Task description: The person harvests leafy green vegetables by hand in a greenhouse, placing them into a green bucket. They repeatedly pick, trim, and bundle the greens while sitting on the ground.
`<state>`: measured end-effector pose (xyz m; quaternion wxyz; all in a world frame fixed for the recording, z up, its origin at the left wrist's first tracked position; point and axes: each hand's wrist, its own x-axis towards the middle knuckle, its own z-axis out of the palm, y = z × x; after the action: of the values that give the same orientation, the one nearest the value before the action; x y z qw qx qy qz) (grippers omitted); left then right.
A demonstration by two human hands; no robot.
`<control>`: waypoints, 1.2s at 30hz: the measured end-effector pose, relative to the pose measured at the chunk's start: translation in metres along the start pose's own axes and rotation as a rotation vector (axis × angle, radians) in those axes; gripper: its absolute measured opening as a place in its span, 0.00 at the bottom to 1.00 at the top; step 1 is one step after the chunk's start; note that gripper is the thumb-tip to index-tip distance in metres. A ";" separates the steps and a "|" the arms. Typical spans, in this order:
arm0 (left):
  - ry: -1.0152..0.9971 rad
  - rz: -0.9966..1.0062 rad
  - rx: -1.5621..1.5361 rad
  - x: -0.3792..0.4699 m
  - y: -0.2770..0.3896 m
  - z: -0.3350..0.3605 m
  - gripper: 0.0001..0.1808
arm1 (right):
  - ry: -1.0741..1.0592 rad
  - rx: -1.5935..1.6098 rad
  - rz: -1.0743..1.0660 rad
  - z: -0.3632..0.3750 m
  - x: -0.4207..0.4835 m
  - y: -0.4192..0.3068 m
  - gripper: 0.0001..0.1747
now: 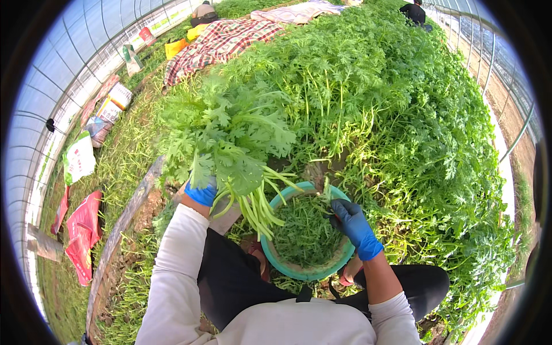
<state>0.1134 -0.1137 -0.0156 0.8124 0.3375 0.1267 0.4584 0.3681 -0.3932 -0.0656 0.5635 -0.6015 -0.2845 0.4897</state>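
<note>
My left hand (203, 191), in a blue glove, holds a large bunch of leafy green plants (233, 133) whose pale cut stems hang down to the right. Leaves cover most of its fingers. A teal plastic basin (308, 274) stands between my legs, with loose green leaves and trimmings (306, 233) inside. Over the basin's right rim is my right hand (349, 215), also blue-gloved, its fingers bent around a small wilted leafy scrap (326, 196) that sticks up from the fingertips.
Dense standing leafy plants (409, 129) fill the front and right. At the left lie a plastic strip (123, 228), a red bag (84, 237) and a white-and-green bag (79, 159). Farther off are a plaid blanket (220, 45) and two people (205, 13), one at each side.
</note>
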 end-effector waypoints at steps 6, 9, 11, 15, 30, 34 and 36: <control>-0.058 0.063 0.090 -0.002 -0.014 0.002 0.25 | -0.109 -0.567 -0.260 0.054 0.012 0.025 0.20; -0.150 -0.009 -0.140 -0.002 0.009 0.007 0.23 | -0.132 -1.039 -0.037 0.009 0.015 0.091 0.26; -0.070 -0.008 -0.215 -0.003 0.022 0.010 0.22 | -0.099 -1.144 0.169 -0.026 0.006 0.139 0.29; 0.072 -0.047 -0.227 -0.008 0.022 0.016 0.20 | -0.091 -1.006 0.359 -0.066 0.009 0.173 0.31; 0.022 -0.059 -0.187 -0.010 -0.019 0.009 0.18 | 0.258 0.028 -0.464 0.031 0.020 -0.080 0.12; 0.021 -0.069 -0.118 -0.016 -0.023 0.001 0.18 | 0.410 -0.250 -0.623 0.020 0.020 -0.115 0.09; 0.020 -0.070 -0.066 -0.018 -0.025 -0.003 0.18 | 0.279 -0.226 -0.529 0.028 0.015 -0.119 0.10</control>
<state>0.1189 -0.1362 -0.0362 0.8373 0.3012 0.1316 0.4370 0.3732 -0.3439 0.0476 0.6343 -0.6270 -0.4035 0.2042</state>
